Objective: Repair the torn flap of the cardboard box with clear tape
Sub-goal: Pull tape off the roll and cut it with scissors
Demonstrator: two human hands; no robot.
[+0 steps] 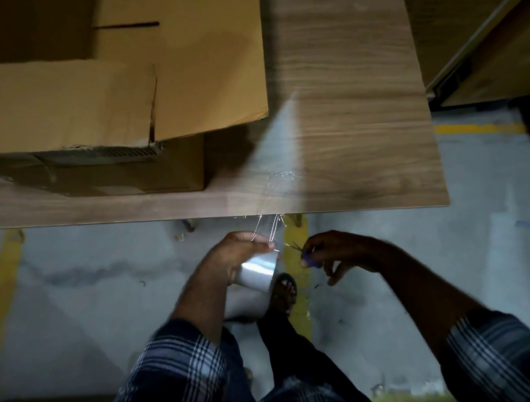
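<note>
The left hand (239, 256) is wrapped around a roll of clear tape (258, 272), thumb and fingertips pinching the loose end where a few glinting threads of tape run up toward the table edge. The right hand (331, 254) is curled around something small and blue (309, 260), maybe a cutter or scissors handle; it is too blurred to name for sure, but the fingers are closed on it, close beside the tape end. Both hands hang below the table (344, 99), over the concrete floor, above a sandalled foot (285, 289).

The cardboard box (91, 103) sits on the far left of the table, well apart from the hands, its flaps folded over. The tear (153, 111) shows as a dark split running down one flap to its front edge.

What worries me is the tape itself. Those stringy bits suggest it is shredding rather than peeling as a clean strip, and a crumpled scrap (282, 177) already sits stuck on the tabletop. If the end splits again, or the strip folds onto itself on the long carry to the box, it will be wasted. A blade working that near the left thumb, in this dim light, could also slip.
</note>
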